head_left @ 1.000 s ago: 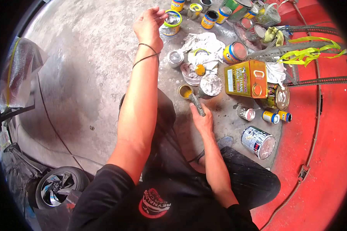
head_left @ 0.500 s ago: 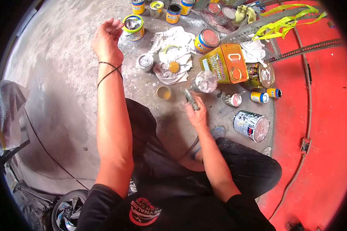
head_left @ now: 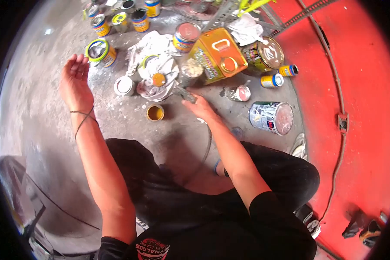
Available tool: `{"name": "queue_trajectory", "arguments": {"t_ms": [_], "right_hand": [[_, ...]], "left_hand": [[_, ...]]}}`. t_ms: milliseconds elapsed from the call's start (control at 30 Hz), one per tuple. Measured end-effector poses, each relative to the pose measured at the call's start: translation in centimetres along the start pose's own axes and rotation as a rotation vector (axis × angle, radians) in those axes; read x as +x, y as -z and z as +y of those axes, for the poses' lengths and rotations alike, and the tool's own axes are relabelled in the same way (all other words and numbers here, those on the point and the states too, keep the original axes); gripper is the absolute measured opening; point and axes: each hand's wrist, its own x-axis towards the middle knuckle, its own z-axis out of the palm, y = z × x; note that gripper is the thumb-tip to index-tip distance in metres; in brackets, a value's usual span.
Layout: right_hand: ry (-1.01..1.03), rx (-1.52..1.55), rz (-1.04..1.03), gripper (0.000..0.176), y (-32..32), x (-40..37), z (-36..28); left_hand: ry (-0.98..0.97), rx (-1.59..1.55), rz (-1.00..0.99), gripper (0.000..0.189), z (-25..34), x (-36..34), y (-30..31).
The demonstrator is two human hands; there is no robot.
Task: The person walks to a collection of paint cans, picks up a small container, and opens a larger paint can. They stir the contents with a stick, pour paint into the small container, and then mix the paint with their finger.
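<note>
My right hand (head_left: 198, 106) is wrapped round the grey body of a spray gun (head_left: 184, 93). The gun's round cup (head_left: 191, 70) sits above the fist, and a thin hose (head_left: 209, 143) trails down from my hand. My left hand (head_left: 77, 80) is raised on the left with its fingers stretched out and holds nothing. Nearest to it is a yellow-rimmed can (head_left: 98, 50). Between my hands a small cup of amber liquid (head_left: 155, 113) stands on the floor. Behind it lies a stained white rag (head_left: 154, 45) with an orange-brown lid (head_left: 158, 79) on top.
An orange rectangular thinner tin (head_left: 223, 52) stands beyond the gun. Several paint cans line the back, including a blue-and-yellow one (head_left: 140, 21). A large paint can (head_left: 271, 118) lies on its side at right. A cable (head_left: 343, 108) crosses the red surface.
The view has shifted, so the cans appear farther left and higher. My right hand has carried the spray gun left, close to the rag and thinner tin. My left hand stays raised.
</note>
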Motion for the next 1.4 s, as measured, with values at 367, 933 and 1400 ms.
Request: {"name": "queue_trajectory", "arguments": {"t_ms": [367, 933, 1400], "right_hand": [[-0.168, -0.837, -0.008, 0.058, 21.5, -7.0, 2.8], [-0.185, -0.507, 0.387, 0.093, 16.7, -4.5, 5.8], [-0.317, -0.889, 0.574, 0.109, 39.1, 4.9, 15.9]], "left_hand": [[-0.139, 0.030, -0.068, 0.033, -3.7, -3.6, -9.1], [-0.235, 0.124, -0.144, 0.026, -3.5, -4.4, -8.2], [-0.211, 0.207, -0.188, 0.031, 0.0, -7.2, -7.5]]}}
